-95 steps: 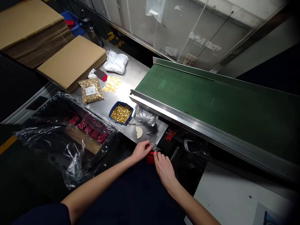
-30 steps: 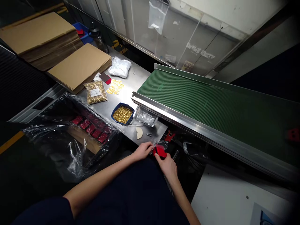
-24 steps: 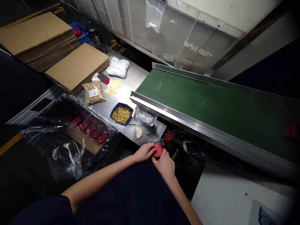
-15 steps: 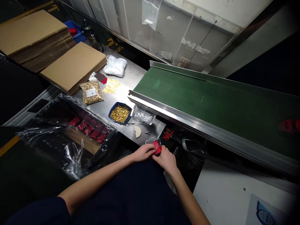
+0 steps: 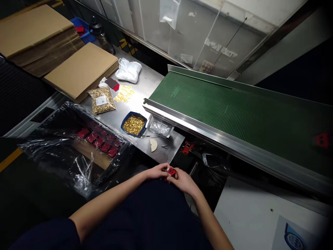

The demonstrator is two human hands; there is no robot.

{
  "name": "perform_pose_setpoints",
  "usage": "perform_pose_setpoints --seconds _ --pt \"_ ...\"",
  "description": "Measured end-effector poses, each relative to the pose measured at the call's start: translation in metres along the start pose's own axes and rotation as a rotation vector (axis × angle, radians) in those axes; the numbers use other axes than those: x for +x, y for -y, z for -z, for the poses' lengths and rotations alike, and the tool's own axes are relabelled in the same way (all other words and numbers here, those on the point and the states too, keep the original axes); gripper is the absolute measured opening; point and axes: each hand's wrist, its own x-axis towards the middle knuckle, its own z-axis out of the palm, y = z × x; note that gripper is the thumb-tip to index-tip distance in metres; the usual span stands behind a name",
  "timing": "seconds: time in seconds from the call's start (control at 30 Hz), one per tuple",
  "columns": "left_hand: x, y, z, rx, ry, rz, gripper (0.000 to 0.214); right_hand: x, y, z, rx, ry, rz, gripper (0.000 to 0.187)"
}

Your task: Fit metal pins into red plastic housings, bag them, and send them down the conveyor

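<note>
Close to my body, just off the table's near edge, a small red and black piece (image 5: pixel 171 171) sits between my two hands; its exact kind is not clear. My left hand (image 5: pixel 158 171) grips it from the left with bent fingers. From the right, my right hand (image 5: pixel 182 180) pinches it, thumb underneath. Fingers cover much of the piece. Beyond them on the metal table (image 5: pixel 145 147) lie a cream half-disc (image 5: pixel 153 145), tweezers (image 5: pixel 150 136) and a blue tray (image 5: pixel 126 131) of small gold pieces.
A green conveyor belt (image 5: pixel 208 100) runs along the right, with a red item (image 5: pixel 322 140) on it. To the left stands a plastic-lined box (image 5: pixel 100 159) with rows of red items. Cardboard sheets (image 5: pixel 83 69), a bag of gold pieces (image 5: pixel 102 107) and a white bundle (image 5: pixel 128 71) lie behind.
Both hands have drawn slightly nearer my body and closer together. The red piece has turned, showing less of its flat red face. The red item on the belt looks slightly shifted.
</note>
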Motion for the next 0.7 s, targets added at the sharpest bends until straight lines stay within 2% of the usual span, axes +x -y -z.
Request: perform_pose_setpoints --seconds 0.07,0.17,0.27,0.33,0.47,0.6,0.7 --pt "-0.001 0.002 0.002 -0.044 -0.006 0.020 0.026 0.003 -0.019 0.004 0.090 0.004 -0.016 0.038" --pt "-0.004 0.004 0.004 -0.097 -0.015 0.034 0.027 0.011 -0.039 0.000 0.206 0.032 -0.045 0.035" --pt "-0.005 0.005 0.004 -0.109 -0.011 0.022 0.029 0.020 -0.045 -0.011 0.286 0.113 -0.021 0.029" --pt "-0.004 0.006 0.003 -0.084 -0.007 0.005 0.030 0.023 -0.044 -0.017 0.306 0.118 -0.005 0.028" --pt "-0.004 0.005 0.001 0.049 -0.021 -0.024 0.039 0.023 -0.041 -0.019 0.278 0.028 0.002 0.026" --pt "-0.004 0.000 0.002 0.287 -0.086 -0.030 0.048 0.021 -0.036 -0.014 0.222 -0.080 0.012 0.012" --pt "-0.002 -0.002 0.002 0.452 -0.132 -0.018 0.050 0.019 -0.029 -0.010 0.205 -0.163 -0.013 0.010"
